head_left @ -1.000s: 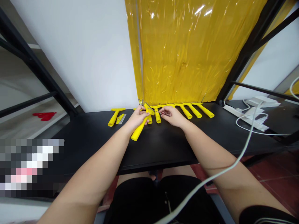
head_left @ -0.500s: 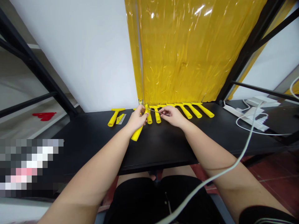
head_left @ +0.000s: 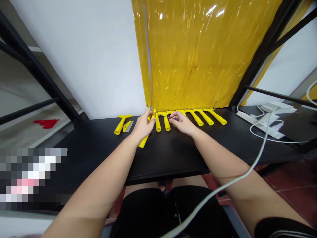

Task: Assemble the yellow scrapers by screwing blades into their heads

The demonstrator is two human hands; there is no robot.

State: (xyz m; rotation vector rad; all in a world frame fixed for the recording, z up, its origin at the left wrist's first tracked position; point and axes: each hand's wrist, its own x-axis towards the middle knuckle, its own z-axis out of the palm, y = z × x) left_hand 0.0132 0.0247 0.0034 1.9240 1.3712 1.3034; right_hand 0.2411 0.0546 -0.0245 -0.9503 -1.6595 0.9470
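Note:
My left hand (head_left: 143,126) is closed around a yellow T-shaped scraper handle (head_left: 143,142), whose hollow grip end points down toward me. Between the fingertips of my right hand (head_left: 182,123) is a thin metal rod (head_left: 163,115), perhaps a slim screwdriver; its far tip meets or nearly meets the scraper's head. Further left lie a similar yellow scraper (head_left: 120,126) and a small yellow piece with a metal blade (head_left: 127,126). Several more yellow scrapers (head_left: 208,119) lie in a row behind and to the right of my hands.
The black tabletop (head_left: 170,155) backs onto a white panel (head_left: 99,66) and a yellow plastic curtain (head_left: 195,66). White power strips (head_left: 262,125) sit at the right. A pale cable (head_left: 223,191) hangs across my right arm. Black frame posts (head_left: 47,76) stand at both sides.
The held scraper has turned slightly, its head tipping right and its grip end shifting a little up and left. My right hand's fingers have shifted on the rod.

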